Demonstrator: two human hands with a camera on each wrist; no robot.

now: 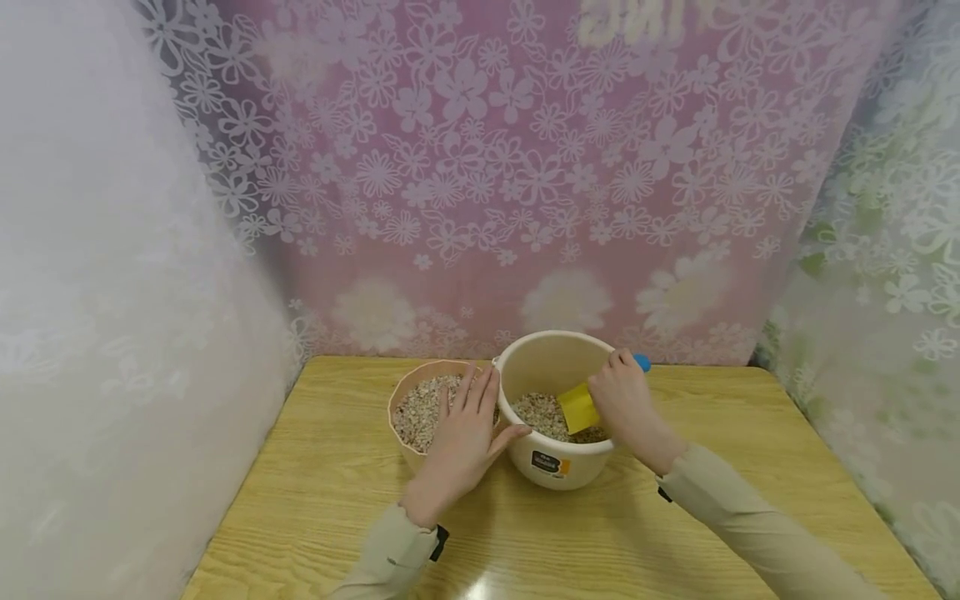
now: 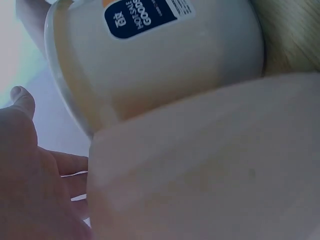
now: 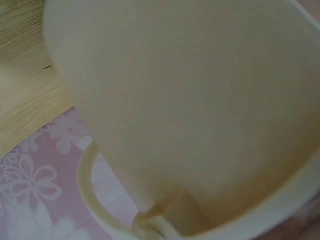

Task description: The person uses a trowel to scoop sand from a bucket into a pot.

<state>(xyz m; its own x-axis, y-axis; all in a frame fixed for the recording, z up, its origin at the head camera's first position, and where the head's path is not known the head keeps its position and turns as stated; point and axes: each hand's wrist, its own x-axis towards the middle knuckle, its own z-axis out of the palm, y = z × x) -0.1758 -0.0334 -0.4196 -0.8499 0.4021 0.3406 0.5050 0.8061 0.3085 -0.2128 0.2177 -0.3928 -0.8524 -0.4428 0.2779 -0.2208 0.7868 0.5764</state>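
My right hand [image 1: 624,402] grips a small yellow shovel [image 1: 579,408], whose blue handle end [image 1: 642,362] sticks out past the fist. The blade dips into a cream bucket [image 1: 564,468], against the grainy, speckled mix [image 1: 542,414] inside. My left hand [image 1: 461,429] lies over the near right rim of a peach tub [image 1: 408,387], its fingers straight and its thumb stretched to the bucket's rim. More of the same mix [image 1: 420,417] fills the tub high. In the left wrist view the tub's wall [image 2: 215,175] hides part of the bucket [image 2: 180,65].
Both containers stand side by side on a wood-grain table [image 1: 315,517], near its back edge. A flowered pink curtain [image 1: 480,208] hangs right behind them, with pale sheets at both sides. The bucket's carrying handle [image 3: 87,187] hangs at its side in the right wrist view.
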